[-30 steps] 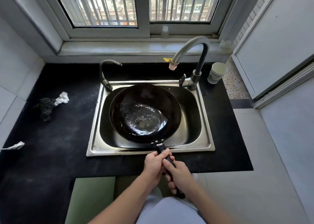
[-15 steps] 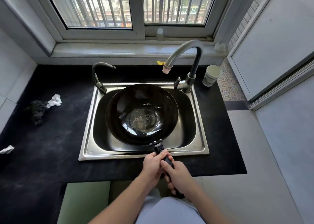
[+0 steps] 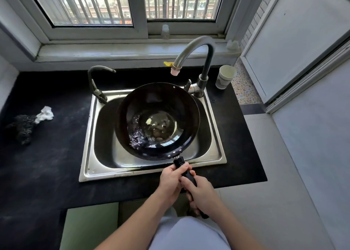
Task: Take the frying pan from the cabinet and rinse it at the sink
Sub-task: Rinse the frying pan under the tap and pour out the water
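A dark round frying pan is held over the steel sink, with a pool of water swirling in its bottom. Its black handle points toward me over the sink's front rim. My left hand grips the handle close to the pan. My right hand grips it just behind, nearer my body. The tall curved faucet arches over the pan's far right rim, and no water stream shows from its spout.
A smaller second tap stands at the sink's back left corner. A paper cup sits right of the faucet. A dark scrubber and crumpled white tissue lie on the black counter at left. A window sill runs behind.
The pan has shifted to the right and risen toward the faucet, and the water inside has sloshed from the centre to the lower left. Both hands kept their grip on the handle.
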Tool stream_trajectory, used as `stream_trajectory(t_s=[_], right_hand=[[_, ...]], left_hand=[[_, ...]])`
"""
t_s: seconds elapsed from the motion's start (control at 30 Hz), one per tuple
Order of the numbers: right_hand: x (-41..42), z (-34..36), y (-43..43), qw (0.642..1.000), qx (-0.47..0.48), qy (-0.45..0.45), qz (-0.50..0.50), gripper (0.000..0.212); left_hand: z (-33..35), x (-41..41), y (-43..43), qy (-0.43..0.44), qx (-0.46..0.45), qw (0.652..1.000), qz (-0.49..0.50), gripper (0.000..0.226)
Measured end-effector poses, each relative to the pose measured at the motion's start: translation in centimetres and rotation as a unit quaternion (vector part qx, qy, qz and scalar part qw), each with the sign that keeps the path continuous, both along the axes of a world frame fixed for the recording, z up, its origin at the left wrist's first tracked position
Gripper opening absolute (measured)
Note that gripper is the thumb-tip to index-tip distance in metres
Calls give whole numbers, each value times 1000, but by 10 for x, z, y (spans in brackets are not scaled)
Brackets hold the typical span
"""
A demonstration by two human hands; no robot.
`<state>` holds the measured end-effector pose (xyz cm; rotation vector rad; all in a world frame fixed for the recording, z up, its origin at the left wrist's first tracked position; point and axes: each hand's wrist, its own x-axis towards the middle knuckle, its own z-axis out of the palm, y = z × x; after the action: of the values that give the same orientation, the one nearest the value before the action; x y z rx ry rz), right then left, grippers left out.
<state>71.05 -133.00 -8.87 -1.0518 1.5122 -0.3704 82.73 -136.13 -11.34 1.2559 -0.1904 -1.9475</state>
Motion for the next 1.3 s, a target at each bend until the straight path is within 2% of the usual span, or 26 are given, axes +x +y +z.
stream_trajectory(t_s=[0.2, 0.4, 0.57, 0.67, 0.77, 0.93, 1.03, 1.1, 1.17, 1.3], right_hand=[[10, 4, -11, 999, 24, -36, -9, 31], [18, 9, -8, 995, 27, -90, 38, 18], [26, 12, 0, 981, 72, -179, 26, 16], [33, 10, 2, 980, 74, -184, 21, 16], [41, 5, 5, 989, 39, -143, 18, 15], [44, -6, 9, 996, -85, 24, 24, 13], [52, -7, 10, 968, -140, 169, 121, 22], [58, -5, 10, 943, -168, 250, 143, 26], [61, -4, 10, 939, -176, 263, 135, 26], [62, -9, 10, 961, -171, 199, 91, 25]], left_hand=[[2, 8, -6, -14, -4, 1000, 22, 11], [9, 20, 1, 18, -5, 996, 89, 11], [7, 34, 7, 64, -6, 993, 100, 23], [2, 45, 12, 66, -14, 994, 87, 29], [-1, 49, 14, 36, -28, 996, 77, 23], [-7, 50, 15, 4, -29, 995, 93, 19], [-11, 51, 12, -37, -23, 995, 95, 16], [-11, 50, 9, -37, -24, 994, 98, 13], [-11, 50, 8, -29, -29, 994, 103, 12], [-11, 59, 11, -77, -39, 993, 83, 10]])
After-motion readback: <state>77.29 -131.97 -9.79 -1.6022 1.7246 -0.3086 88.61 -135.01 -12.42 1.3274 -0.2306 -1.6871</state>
